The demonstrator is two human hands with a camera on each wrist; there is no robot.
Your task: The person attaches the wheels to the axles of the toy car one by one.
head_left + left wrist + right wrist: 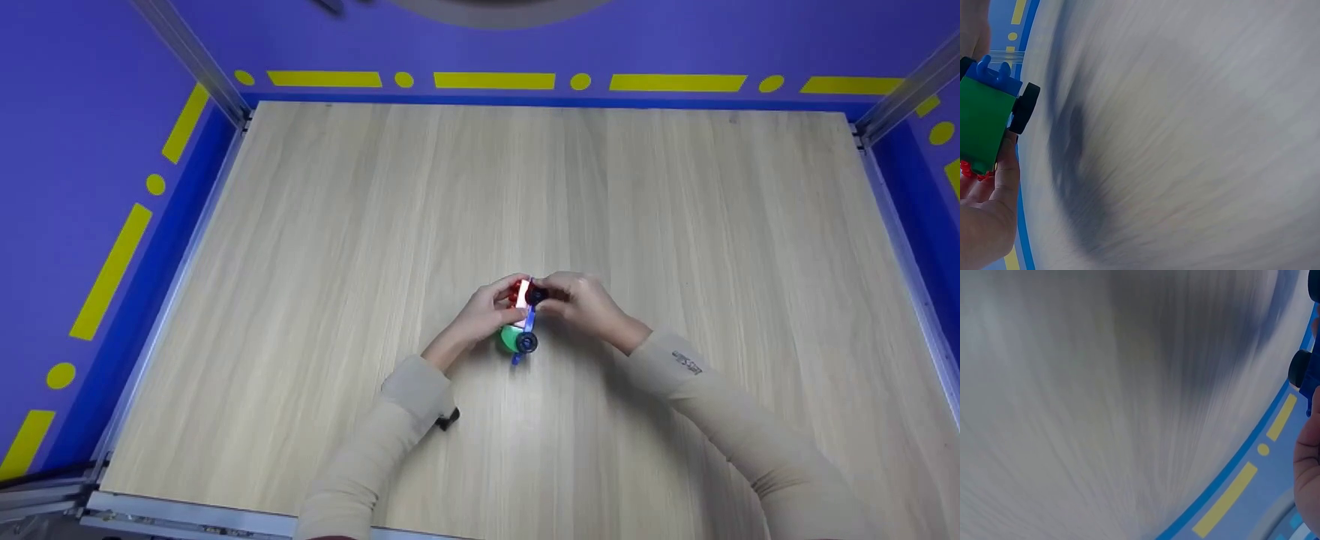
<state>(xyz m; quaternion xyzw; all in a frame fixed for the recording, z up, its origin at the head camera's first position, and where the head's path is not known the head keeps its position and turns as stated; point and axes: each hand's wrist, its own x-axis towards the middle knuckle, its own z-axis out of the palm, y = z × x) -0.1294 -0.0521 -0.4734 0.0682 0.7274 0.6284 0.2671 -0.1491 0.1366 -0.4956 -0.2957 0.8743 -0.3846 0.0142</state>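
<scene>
A toy block vehicle with a blue wheeled base (529, 322), a green block (985, 124), a red part (514, 292) and black wheels (527, 343) is held tilted over the middle of the table. My left hand (481, 311) grips its body from the left, thumb across the side. From the right, the fingers of my right hand (585, 304) pinch the far end around the upper wheel. In the left wrist view, two blue hooks (994, 70) stick out from one end of the base. Only a wheel (1300, 368) and part of the base show in the right wrist view.
The wood-grain table (360, 225) spreads around both hands. Blue walls (75, 150) with yellow marks border its back and sides, with metal rails (919, 300) along the edges. A small black piece (448, 418) shows at the left cuff.
</scene>
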